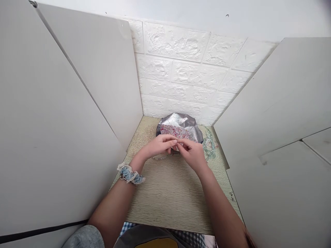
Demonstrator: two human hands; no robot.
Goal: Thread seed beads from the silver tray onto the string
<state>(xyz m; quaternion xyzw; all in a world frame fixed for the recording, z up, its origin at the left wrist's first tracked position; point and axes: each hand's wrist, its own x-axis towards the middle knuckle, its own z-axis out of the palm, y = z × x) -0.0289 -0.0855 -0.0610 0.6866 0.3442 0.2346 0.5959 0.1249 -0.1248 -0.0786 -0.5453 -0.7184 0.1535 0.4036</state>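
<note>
Pink and clear beads point(174, 131) lie in a silvery lined bag point(192, 125) at the far end of the wooden table. Just in front of it, my left hand point(161, 144) and my right hand point(191, 153) meet at the fingertips. Both hands are closed in a pinch, and whatever they hold is too small to make out. A thin strand of beads point(161, 157) lies on the table below my left hand. Pale blue cloth and a chain point(130, 174) circle my left wrist.
Green beaded strands point(210, 146) lie right of the bag. Small shiny pieces point(231, 196) sit at the table's point(168, 196) right edge. White panels point(103, 62) stand on both sides, with a white brick-patterned wall point(181, 69) behind.
</note>
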